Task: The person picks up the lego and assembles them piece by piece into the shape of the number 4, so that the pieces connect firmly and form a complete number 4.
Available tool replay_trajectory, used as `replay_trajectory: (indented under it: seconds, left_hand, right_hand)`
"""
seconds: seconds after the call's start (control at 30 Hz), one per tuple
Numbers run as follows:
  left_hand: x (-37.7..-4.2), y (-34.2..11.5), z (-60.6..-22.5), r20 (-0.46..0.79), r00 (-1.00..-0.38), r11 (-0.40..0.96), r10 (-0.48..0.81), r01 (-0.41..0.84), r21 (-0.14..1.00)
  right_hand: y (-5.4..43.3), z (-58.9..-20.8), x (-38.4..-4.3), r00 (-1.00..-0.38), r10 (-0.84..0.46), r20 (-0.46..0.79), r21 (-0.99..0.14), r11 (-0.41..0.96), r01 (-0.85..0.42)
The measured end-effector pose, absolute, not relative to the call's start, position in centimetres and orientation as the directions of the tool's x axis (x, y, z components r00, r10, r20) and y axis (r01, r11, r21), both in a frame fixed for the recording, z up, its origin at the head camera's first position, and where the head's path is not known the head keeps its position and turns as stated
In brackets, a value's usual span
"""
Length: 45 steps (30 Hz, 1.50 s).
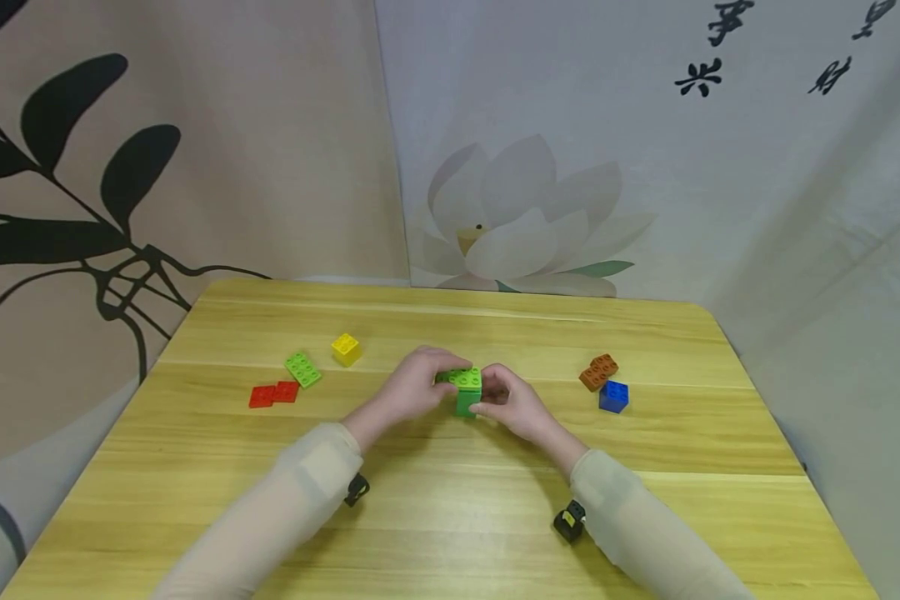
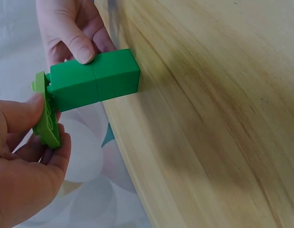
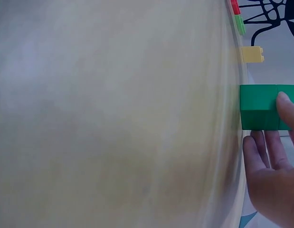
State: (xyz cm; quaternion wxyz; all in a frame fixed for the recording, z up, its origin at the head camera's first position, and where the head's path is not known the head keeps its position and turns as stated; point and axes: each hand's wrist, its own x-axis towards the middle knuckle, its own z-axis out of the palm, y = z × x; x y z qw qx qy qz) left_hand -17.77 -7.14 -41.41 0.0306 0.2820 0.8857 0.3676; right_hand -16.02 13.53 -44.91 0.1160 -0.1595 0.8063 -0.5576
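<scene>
My left hand (image 1: 417, 385) pinches a thin light green toy brick (image 2: 52, 130) between thumb and fingers. Two dark green bricks (image 2: 97, 78), stacked one on the other, stand in the middle of the table, with my right hand (image 1: 521, 410) gripping their side. The light green brick (image 1: 468, 378) lies over the top of the stack, one end jutting out toward my left hand. In the left wrist view some dark green studs show between them, so a small gap is left there. The right wrist view shows my right thumb (image 3: 288, 110) against the dark green stack (image 3: 259, 107).
Left on the wooden table (image 1: 435, 533) lie two flat red bricks (image 1: 273, 394), another light green brick (image 1: 303, 369) and a yellow brick (image 1: 347, 350). To the right are brown bricks (image 1: 598, 372) beside a blue brick (image 1: 614, 397). A printed cloth (image 1: 525, 217) hangs behind the table.
</scene>
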Motion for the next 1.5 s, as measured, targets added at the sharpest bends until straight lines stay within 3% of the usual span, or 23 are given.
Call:
replay_trajectory:
  seconds: [0.2,1.5]
  left_hand:
    - [-17.8,-7.0,-41.2,0.116,-0.845,0.574,0.523,0.449,0.685]
    - [-18.5,-6.8,-40.8,0.086,-0.818,0.587,0.569,0.477,0.654]
  right_hand:
    - [14.1,-48.1,-17.4,-0.926,-0.377,-0.006,-0.935,0.33,-0.129]
    - [14.1,-47.9,-17.4,-0.927,-0.374,-0.013,-0.929,0.348,-0.127]
